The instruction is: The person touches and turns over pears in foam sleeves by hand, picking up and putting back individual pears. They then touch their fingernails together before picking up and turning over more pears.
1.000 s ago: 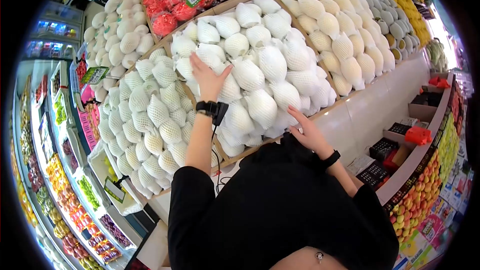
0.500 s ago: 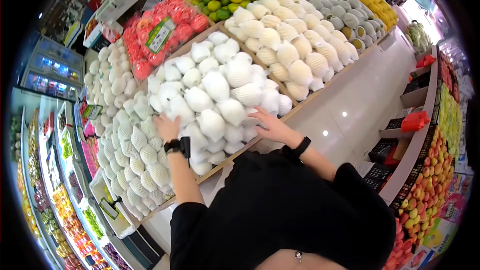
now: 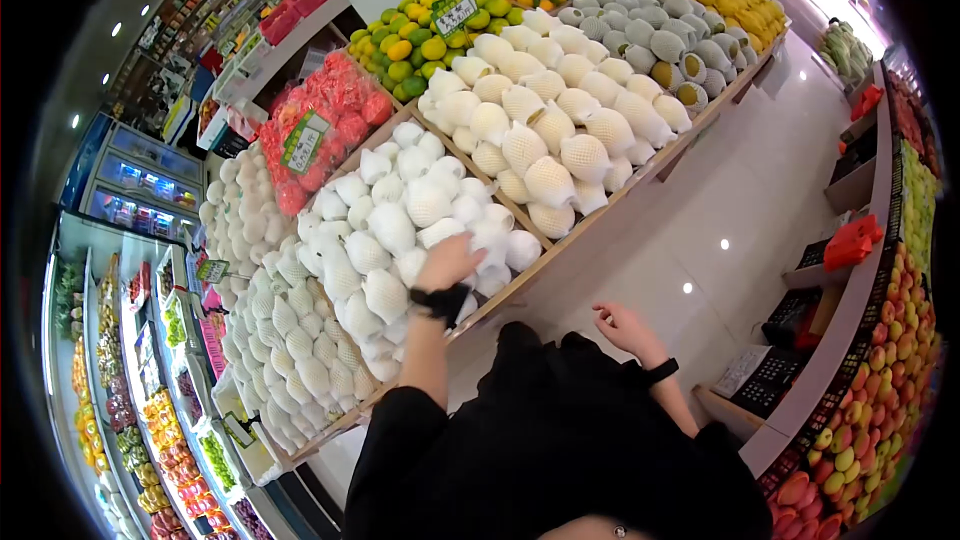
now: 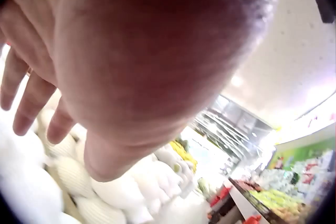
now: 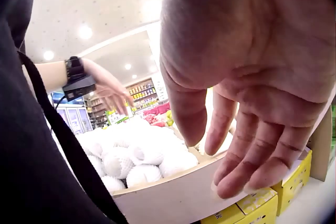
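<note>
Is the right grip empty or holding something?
Empty: in the right wrist view, the right grip shows a bare palm and holds nothing.

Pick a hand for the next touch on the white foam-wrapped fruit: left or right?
Left, probably. The left hand is over the white foam-wrapped fruit, fingers spread; the right hand hangs empty outside the display's front panel, so it would likely reach farther.

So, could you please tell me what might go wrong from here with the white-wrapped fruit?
The left hand is over the heaped white-wrapped fruit; a bump might loosen the pile, and a piece could roll over the wooden edge onto the shiny floor. The right hand is out beyond that edge, so it may be poorly placed to catch anything.
</note>
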Demonstrator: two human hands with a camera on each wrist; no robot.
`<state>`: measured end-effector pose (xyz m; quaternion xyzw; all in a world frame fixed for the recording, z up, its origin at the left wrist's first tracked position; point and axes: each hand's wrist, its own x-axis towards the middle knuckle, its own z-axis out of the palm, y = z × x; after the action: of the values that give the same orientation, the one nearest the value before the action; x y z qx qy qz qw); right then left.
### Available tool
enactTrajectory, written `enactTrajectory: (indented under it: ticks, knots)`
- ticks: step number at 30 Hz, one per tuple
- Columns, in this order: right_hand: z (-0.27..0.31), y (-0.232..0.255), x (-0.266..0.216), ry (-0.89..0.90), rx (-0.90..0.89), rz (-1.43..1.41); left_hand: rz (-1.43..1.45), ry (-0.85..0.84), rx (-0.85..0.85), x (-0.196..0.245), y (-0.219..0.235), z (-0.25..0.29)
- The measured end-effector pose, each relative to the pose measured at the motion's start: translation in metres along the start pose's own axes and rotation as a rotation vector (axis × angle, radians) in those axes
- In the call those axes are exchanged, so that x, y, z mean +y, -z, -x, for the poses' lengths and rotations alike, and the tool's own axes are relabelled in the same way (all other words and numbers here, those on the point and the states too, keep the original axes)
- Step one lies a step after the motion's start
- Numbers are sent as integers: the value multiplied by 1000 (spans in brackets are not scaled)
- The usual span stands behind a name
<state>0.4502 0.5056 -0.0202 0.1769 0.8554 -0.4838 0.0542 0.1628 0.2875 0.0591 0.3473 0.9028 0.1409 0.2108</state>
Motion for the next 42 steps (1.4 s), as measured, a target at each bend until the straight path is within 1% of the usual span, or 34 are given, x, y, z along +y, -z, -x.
enactTrajectory:
  ticks: [1, 2, 3, 4, 5, 6, 7, 8, 10, 11, 12, 13, 14, 15, 17, 18, 19, 21, 22, 24, 25, 27, 29, 31, 32, 33, 34, 36, 37, 40, 42]
  knots:
    - [7, 6, -8, -72, -34, -92, -119, -91, -38, 24, -7, -22]
    - [11, 4, -5, -69, -39, -100, -85, -216, -83, 47, -7, -42]
    - [14, 3, -1, -68, -38, -108, 31, -306, -174, 63, -8, -69]
    - [17, 5, 3, -69, -29, -113, 120, -356, -146, 76, -11, -91]
    - [21, 7, 8, -70, -23, -79, 173, -272, -180, 101, -2, -106]
    - [27, 10, 13, -71, -17, -40, 83, -365, -65, 100, -14, -136]
    - [31, 15, 19, -70, -13, 4, 16, -317, -43, 112, -14, -155]
    - [34, 22, 24, -118, -5, -22, -46, -266, -16, 123, -15, -172]
    - [40, 34, 36, -214, 10, -78, -229, -108, 61, 130, -32, -210]
    - [48, 35, 44, -257, 37, -17, -319, -29, 100, 134, -41, -233]
    - [51, 39, 47, -305, 67, 42, -305, 36, 39, 137, -32, -254]
    - [50, 46, 51, -336, 25, 35, -322, 69, 75, 134, -28, -281]
    - [45, 55, 49, -369, -18, 30, -260, 117, 185, 126, -33, -304]
    - [36, 63, 56, -347, -40, 18, -252, 151, 238, 125, -28, -321]
    - [13, 78, 78, -306, -99, -5, -217, 206, 203, 119, -24, -346]
    - [1, 88, 84, -302, -85, 37, -213, 232, 129, 116, -27, -354]
    - [-15, 104, 91, -296, -73, 79, -130, 270, 64, 106, -45, -362]
    - [-44, 142, 99, -279, -41, 135, -156, 270, 55, 115, -56, -343]
    - [-60, 160, 101, -265, -19, 144, -108, 262, 51, 122, -55, -334]
    - [-97, 196, 98, -236, 2, 167, -101, 228, 136, 118, -63, -331]
    - [-112, 217, 94, -231, -1, 185, -111, 215, 141, 120, -63, -332]
    - [-141, 244, 101, -155, 58, 296, -141, 213, 105, 126, -58, -330]
    - [-165, 261, 103, -136, 134, 284, -182, 224, 49, 134, -43, -327]
    - [-187, 270, 99, -189, 110, 200, 76, 134, 2, 115, -27, -332]
    - [-196, 274, 97, -171, 71, 152, 211, 91, -27, 109, -25, -331]
    - [-204, 281, 92, -156, 34, 111, 345, 116, 52, 119, -11, -313]
    - [-210, 290, 92, -142, 0, 77, 368, 87, 130, 117, -10, -302]
    - [-225, 301, 106, -131, -11, 71, 445, 53, 282, 113, -4, -281]
    - [-234, 312, 113, -115, -15, 69, 515, 103, 297, 120, 4, -267]
    - [-265, 362, 140, -91, 155, 25, 579, 198, 299, 146, 21, -247]
    - [-296, 399, 171, -78, 400, 20, 575, 241, 301, 173, 29, -243]
